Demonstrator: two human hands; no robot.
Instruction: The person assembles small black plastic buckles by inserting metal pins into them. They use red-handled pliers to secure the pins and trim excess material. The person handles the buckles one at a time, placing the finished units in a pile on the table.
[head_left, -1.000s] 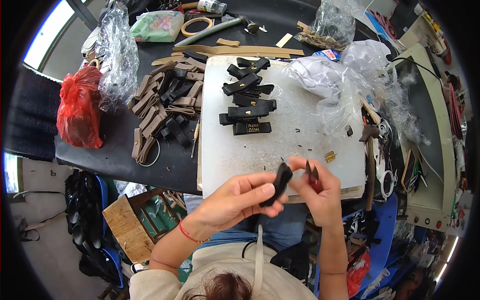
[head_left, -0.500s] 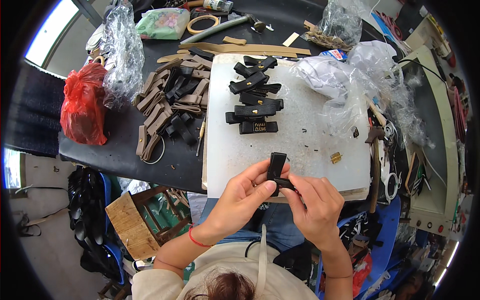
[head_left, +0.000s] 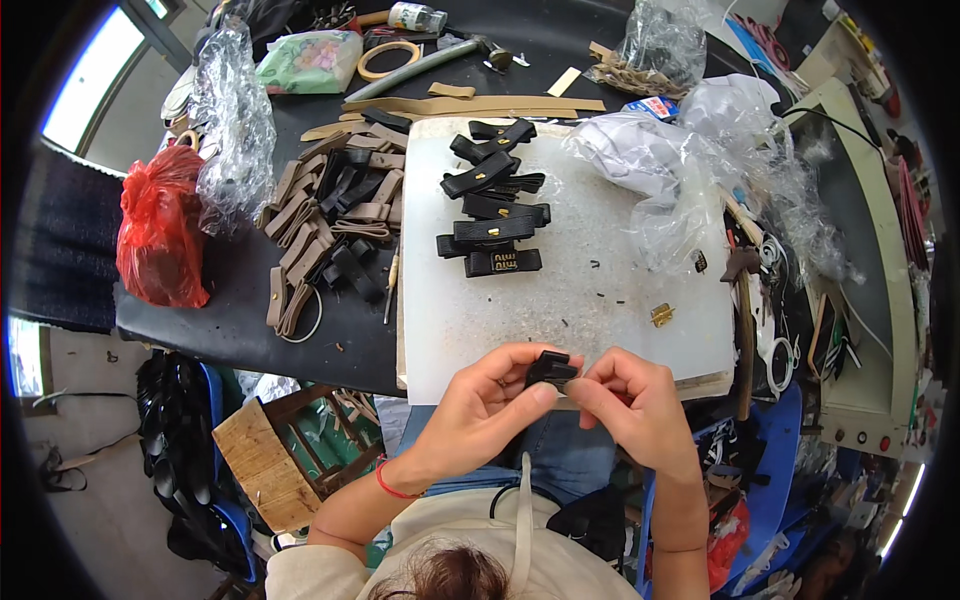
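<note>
**Black strap piece pinched between both hands at the board's near edge**

The left hand (head_left: 490, 405) and right hand (head_left: 630, 395) meet at chest height; fingers of both close on a small black strap piece (head_left: 552, 369), raised off the white cutting board (head_left: 600, 300), probably for close inspection; beyond, finished black straps (head_left: 492, 220) lie stacked mid-board; tan strips (head_left: 320, 230) lie heaped on the dark tabletop (head_left: 240, 320), left.

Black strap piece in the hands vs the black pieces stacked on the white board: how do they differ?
The black piece in the hands is pinched between the left hand and the right hand, off the white board; the stacked black pieces lie flat on it, untouched. The held piece looks folded up short; the stacked ones lie stretched out long. Several stacked ones show small gold fittings; none shows on the held one. Both are black strap material.
</note>
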